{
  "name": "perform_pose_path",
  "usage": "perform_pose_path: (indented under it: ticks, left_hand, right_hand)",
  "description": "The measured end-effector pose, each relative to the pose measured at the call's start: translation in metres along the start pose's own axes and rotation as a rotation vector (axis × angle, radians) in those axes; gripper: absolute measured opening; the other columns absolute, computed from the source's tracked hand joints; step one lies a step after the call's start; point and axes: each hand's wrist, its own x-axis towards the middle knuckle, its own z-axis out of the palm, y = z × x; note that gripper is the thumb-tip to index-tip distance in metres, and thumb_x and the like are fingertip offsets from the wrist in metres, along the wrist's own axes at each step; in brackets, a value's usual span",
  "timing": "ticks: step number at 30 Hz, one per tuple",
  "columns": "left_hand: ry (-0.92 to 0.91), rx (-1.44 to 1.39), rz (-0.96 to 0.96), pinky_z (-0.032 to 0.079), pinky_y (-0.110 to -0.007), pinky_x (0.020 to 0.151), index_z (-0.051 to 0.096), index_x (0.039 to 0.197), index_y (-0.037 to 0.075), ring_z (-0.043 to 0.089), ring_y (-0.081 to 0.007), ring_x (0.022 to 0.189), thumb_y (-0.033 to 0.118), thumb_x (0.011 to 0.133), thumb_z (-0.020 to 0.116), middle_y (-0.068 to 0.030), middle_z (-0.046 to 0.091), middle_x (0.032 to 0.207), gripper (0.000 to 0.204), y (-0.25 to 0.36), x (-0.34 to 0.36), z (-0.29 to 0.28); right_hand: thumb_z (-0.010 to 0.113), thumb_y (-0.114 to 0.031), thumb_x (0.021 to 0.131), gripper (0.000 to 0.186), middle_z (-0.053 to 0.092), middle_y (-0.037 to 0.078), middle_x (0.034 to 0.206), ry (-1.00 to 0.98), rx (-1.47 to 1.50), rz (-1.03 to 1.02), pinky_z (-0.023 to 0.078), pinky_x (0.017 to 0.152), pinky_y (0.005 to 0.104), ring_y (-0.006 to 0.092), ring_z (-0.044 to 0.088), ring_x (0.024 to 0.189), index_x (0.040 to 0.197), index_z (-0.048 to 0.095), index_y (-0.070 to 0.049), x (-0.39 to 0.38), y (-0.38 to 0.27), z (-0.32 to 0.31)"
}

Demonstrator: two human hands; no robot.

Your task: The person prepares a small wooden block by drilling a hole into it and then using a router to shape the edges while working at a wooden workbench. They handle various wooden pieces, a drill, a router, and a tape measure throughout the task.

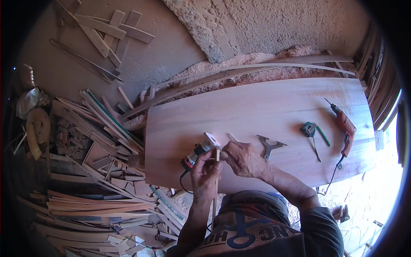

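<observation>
My left hand point(204, 174) is closed around a thin wooden strip point(216, 180), which stands out lengthwise from between thumb and fingers. Just right of its top end is my right hand point(244, 159), fingers curled in a pinch; whatever they hold is hidden. Behind my left hand a small trim router point(199, 153) with a flat pale base lies on the wide wooden board point(188, 115). Beyond my right hand sits a grey forked metal piece point(270, 145). Farther right are a tape measure point(308, 129) with its blade partly out, a green pencil point(323, 135) and a red corded drill point(345, 125).
Offcuts and long slats point(98, 205) are heaped left of the board. Loose wood pieces point(115, 32) lie on the floor at the far left. Long strips point(257, 67) run along the board's far edge, beside sawdust. The drill's cord point(332, 177) hangs over the near edge.
</observation>
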Motion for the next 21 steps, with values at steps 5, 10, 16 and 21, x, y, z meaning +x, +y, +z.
perform_pose_path:
  ticks: [5,10,16,21]
  left_hand:
    - [0.011,-0.005,-0.008,0.044,-0.021,0.059,0.059,0.131,0.005,0.054,-0.0042,0.076,0.002,0.092,0.067,-0.0033,0.066,0.109,0.040,-0.002,0.002,-0.008]
    - [0.050,-0.027,-0.005,0.045,-0.021,0.060,0.059,0.129,0.006,0.056,-0.0046,0.079,0.004,0.093,0.067,-0.0034,0.066,0.108,0.037,0.000,-0.003,-0.011]
    - [0.043,-0.073,-0.008,0.045,-0.021,0.059,0.058,0.129,0.003,0.058,-0.0060,0.080,0.005,0.094,0.066,-0.0053,0.067,0.104,0.036,-0.001,-0.003,-0.015]
    - [0.016,-0.086,-0.001,0.045,-0.021,0.058,0.058,0.130,0.002,0.057,-0.0067,0.077,0.004,0.093,0.067,-0.0059,0.067,0.103,0.038,0.003,-0.005,-0.009]
  right_hand:
    - [0.044,-0.036,0.105,0.037,0.055,0.011,0.066,-0.153,0.486,0.529,0.049,0.061,0.0334,0.0212,0.058,0.061,0.098,0.058,-0.003,0.002,-0.013,0.005]
    - [0.046,-0.038,0.106,0.041,0.050,0.010,0.061,0.116,-0.129,-0.128,0.046,0.054,0.0360,0.0219,0.059,0.057,0.089,0.053,-0.002,-0.002,0.005,0.026]
    - [0.052,-0.028,0.102,0.025,0.060,0.015,0.078,-0.332,0.588,0.634,0.051,0.061,0.0424,0.0341,0.064,0.073,0.099,0.053,-0.003,0.007,-0.011,0.001]
    - [0.048,-0.033,0.104,0.029,0.062,0.014,0.080,-0.030,-0.186,-0.037,0.052,0.066,0.0418,0.0317,0.066,0.071,0.103,0.053,-0.005,-0.009,-0.005,0.016]
